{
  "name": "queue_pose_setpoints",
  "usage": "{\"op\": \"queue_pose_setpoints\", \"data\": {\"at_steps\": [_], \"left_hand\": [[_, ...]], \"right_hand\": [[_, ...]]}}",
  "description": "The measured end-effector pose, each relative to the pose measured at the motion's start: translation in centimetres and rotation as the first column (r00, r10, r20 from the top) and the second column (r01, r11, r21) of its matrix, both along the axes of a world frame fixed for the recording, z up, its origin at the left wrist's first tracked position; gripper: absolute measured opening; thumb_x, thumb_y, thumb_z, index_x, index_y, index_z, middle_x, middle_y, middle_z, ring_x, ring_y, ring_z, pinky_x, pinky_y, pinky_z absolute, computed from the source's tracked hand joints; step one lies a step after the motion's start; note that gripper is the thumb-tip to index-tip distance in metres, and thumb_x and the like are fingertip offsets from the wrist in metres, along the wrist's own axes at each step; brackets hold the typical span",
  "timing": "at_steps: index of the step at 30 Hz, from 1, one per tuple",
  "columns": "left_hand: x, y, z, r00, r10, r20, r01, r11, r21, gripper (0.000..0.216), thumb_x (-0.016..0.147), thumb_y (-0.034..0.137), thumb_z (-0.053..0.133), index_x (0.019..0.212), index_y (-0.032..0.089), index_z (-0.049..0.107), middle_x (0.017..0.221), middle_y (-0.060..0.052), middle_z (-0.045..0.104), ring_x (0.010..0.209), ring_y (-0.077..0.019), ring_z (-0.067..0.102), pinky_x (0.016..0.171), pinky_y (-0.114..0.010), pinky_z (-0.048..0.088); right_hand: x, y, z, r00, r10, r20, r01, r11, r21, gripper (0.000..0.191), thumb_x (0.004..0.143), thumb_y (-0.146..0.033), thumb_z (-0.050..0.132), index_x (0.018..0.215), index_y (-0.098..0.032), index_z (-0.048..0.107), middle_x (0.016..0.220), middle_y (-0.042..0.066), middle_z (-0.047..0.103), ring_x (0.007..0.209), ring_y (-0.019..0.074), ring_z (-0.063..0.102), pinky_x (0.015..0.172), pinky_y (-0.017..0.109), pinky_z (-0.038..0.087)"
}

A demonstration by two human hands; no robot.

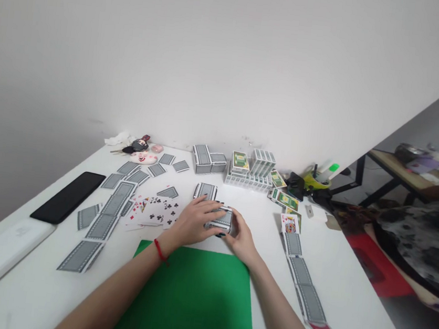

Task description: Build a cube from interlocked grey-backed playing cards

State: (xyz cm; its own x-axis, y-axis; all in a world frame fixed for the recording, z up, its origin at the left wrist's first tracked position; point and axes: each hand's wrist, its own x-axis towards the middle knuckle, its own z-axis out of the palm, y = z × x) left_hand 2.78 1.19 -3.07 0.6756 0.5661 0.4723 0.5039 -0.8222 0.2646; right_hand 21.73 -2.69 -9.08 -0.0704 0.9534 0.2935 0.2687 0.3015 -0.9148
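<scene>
A thick deck of playing cards (224,218), backs up with a grey pattern, lies on the white table just beyond the green mat (200,294). Over its left side and top, my left hand (197,217) rests with fingers wrapped across it; a red string bracelet is on that wrist. My right hand (241,236) grips the deck's right side between thumb and fingers. Right behind my left fingers sits another card stack (205,190), face down. To the left of my left hand, several face-up cards (158,214) are spread out, clubs and red suits among them.
Overlapping face-down cards (101,225) form a row at left, another row (302,274) at right. Card stacks (203,158) and card boxes (251,168) stand by the wall. A black phone (68,197), a white case (2,261) and a yellow-green holder (316,180) flank them.
</scene>
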Motion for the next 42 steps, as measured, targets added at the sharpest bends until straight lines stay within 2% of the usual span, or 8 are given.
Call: {"op": "queue_pose_setpoints", "data": {"at_steps": [9, 13, 18, 21, 24, 28, 33, 42], "left_hand": [[0.3, 0.0, -0.2, 0.998, -0.050, 0.028, 0.047, 0.995, 0.087, 0.022, 0.087, 0.034, 0.051, 0.101, 0.023, 0.065, 0.109, -0.003, 0.066, 0.110, -0.0191, 0.056, 0.101, -0.039, 0.039], [0.0, 0.0, -0.2, 0.997, -0.079, 0.015, 0.077, 0.991, 0.108, 0.022, 0.088, 0.032, 0.049, 0.102, 0.024, 0.064, 0.116, -0.002, 0.063, 0.114, -0.0190, 0.053, 0.105, -0.041, 0.034], [-0.3, -0.3, 0.0, 0.995, 0.091, 0.036, -0.095, 0.989, 0.114, 0.046, 0.080, 0.046, 0.056, 0.118, 0.022, 0.055, 0.130, -0.010, 0.051, 0.126, -0.0286, 0.040, 0.110, -0.055, 0.015], [-0.2, -0.4, -0.5, 0.966, 0.242, 0.097, -0.247, 0.968, 0.049, 0.071, 0.071, 0.051, 0.062, 0.131, 0.019, 0.042, 0.139, -0.016, 0.037, 0.132, -0.0373, 0.025, 0.107, -0.060, 0.015], [-0.3, -0.4, -1.2, 0.974, 0.191, 0.124, -0.185, 0.981, -0.060, 0.090, 0.064, 0.054, 0.067, 0.137, 0.018, 0.030, 0.143, -0.019, 0.024, 0.133, -0.0394, 0.019, 0.105, -0.058, 0.023], [-1.1, 0.0, -1.3, 0.994, -0.030, 0.109, 0.047, 0.986, -0.160, 0.086, 0.067, 0.046, 0.069, 0.138, 0.024, 0.027, 0.147, -0.016, 0.015, 0.136, -0.0396, 0.010, 0.104, -0.059, 0.023], [-2.0, 0.2, -1.0, 0.992, -0.084, 0.096, 0.101, 0.977, -0.190, 0.080, 0.066, 0.047, 0.071, 0.135, 0.026, 0.035, 0.150, -0.013, 0.007, 0.136, -0.0413, 0.001, 0.104, -0.062, 0.020], [-1.9, -0.3, -1.1, 0.993, -0.097, 0.064, 0.104, 0.989, -0.109, 0.081, 0.060, 0.049, 0.073, 0.129, 0.023, 0.041, 0.143, -0.016, 0.021, 0.135, -0.0391, 0.011, 0.106, -0.059, 0.020]], "right_hand": [[-0.1, -0.2, -0.1, 0.999, -0.050, 0.013, 0.050, 0.999, 0.006, 0.063, 0.069, -0.024, 0.067, 0.126, -0.023, 0.041, 0.127, 0.010, 0.052, 0.117, 0.0258, 0.050, 0.102, 0.045, 0.037], [-0.5, -0.4, 0.5, 0.994, -0.090, 0.056, 0.088, 0.996, 0.033, 0.060, 0.066, -0.024, 0.070, 0.120, -0.021, 0.044, 0.119, 0.009, 0.054, 0.110, 0.0246, 0.053, 0.098, 0.043, 0.041], [-2.5, -1.4, 1.1, 0.929, -0.345, 0.137, 0.341, 0.939, 0.052, 0.055, 0.058, -0.034, 0.076, 0.101, -0.020, 0.045, 0.095, 0.005, 0.053, 0.089, 0.0221, 0.056, 0.078, 0.039, 0.049], [-3.8, -2.2, 1.2, 0.888, -0.436, 0.146, 0.426, 0.900, 0.097, 0.051, 0.059, -0.036, 0.075, 0.095, -0.020, 0.042, 0.090, 0.002, 0.047, 0.080, 0.0190, 0.053, 0.069, 0.034, 0.049], [-4.4, -2.7, 1.3, 0.907, -0.383, 0.176, 0.366, 0.922, 0.124, 0.060, 0.055, -0.034, 0.077, 0.101, -0.020, 0.041, 0.093, 0.004, 0.045, 0.082, 0.0203, 0.051, 0.068, 0.035, 0.050], [-3.9, -2.8, 1.4, 0.944, -0.198, 0.263, 0.160, 0.974, 0.158, 0.088, 0.048, -0.029, 0.082, 0.122, -0.019, 0.034, 0.114, 0.012, 0.043, 0.107, 0.0295, 0.046, 0.089, 0.046, 0.045], [-2.7, -2.6, 1.5, 0.943, -0.080, 0.323, 0.026, 0.985, 0.169, 0.072, 0.066, -0.018, 0.069, 0.128, -0.022, 0.032, 0.118, 0.013, 0.045, 0.110, 0.0278, 0.047, 0.091, 0.045, 0.045], [-1.5, -2.9, 1.0, 0.875, -0.080, 0.478, -0.110, 0.928, 0.357, 0.041, 0.072, -0.010, 0.060, 0.108, -0.026, 0.049, 0.113, 0.010, 0.044, 0.093, 0.0213, 0.055, 0.075, 0.038, 0.053]]}}
